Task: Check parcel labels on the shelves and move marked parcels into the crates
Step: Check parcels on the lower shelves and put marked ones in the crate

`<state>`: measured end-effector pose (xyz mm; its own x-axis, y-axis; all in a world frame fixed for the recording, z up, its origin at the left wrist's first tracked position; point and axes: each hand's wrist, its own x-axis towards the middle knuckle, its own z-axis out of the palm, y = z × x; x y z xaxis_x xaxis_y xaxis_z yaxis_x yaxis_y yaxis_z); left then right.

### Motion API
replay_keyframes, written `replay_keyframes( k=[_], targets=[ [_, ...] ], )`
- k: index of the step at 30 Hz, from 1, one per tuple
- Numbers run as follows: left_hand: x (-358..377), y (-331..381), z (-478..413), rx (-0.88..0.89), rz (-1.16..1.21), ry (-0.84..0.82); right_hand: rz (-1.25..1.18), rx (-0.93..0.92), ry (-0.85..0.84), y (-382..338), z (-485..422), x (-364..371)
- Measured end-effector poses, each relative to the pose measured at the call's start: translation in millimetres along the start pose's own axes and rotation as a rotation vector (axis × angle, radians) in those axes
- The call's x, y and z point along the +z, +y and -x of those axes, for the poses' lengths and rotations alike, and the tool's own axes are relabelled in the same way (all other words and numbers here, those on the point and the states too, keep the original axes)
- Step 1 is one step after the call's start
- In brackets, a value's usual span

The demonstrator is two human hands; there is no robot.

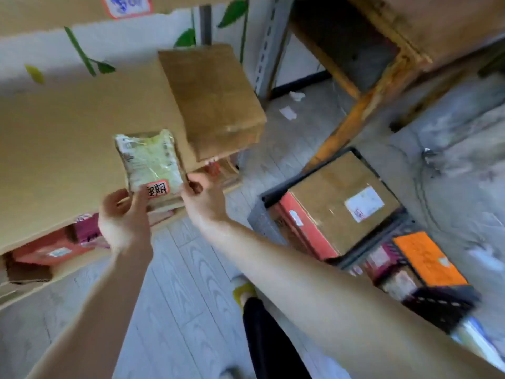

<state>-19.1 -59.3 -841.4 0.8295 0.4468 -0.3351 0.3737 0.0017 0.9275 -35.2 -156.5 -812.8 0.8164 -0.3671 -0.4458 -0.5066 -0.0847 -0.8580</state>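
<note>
A small parcel [151, 162] with a pale green wrapped face and a red-edged handwritten label at its lower edge is held up in front of the shelf. My left hand [124, 217] grips its lower left corner, thumb over the label's edge. My right hand [203, 198] pinches its lower right corner. A brown cardboard box [213, 99] sits on the shelf board [54, 149] just above and right of the parcel. On the floor to the right stands a dark crate [269, 195] holding a brown box with a white label [341, 203].
A second dark crate [442, 299] with an orange-topped parcel [429, 261] stands further right. Red and pink parcels [54, 247] lie on the lower shelf. A wooden frame [363, 105] and a metal shelf post [270, 42] stand behind. My leg and shoe [246, 294] are below on the wooden floor.
</note>
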Motion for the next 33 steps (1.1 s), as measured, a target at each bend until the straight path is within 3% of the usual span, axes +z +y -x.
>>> replay_keyframes(
  k=[6,12,17,25,33],
  targets=[
    [16.3,-35.5,131.8,0.014,-0.182,-0.345,-0.293,0.181,0.275,94.6,93.3,-93.8],
    [63.6,-95.2,258.2,-0.002,-0.372,-0.758,-0.378,0.357,0.519,179.8,169.4,-205.5],
    [105.9,-146.2,353.0,0.005,-0.564,-0.959,-0.473,0.483,0.671,252.4,209.2,-286.6],
    [174.9,-217.3,445.7,0.018,-0.856,-1.044,-0.525,0.635,0.646,339.6,224.5,-386.6],
    [241.2,-299.4,425.1,0.134,-1.154,-0.986,-0.570,0.841,0.452,429.7,146.8,-403.9]
  ],
)
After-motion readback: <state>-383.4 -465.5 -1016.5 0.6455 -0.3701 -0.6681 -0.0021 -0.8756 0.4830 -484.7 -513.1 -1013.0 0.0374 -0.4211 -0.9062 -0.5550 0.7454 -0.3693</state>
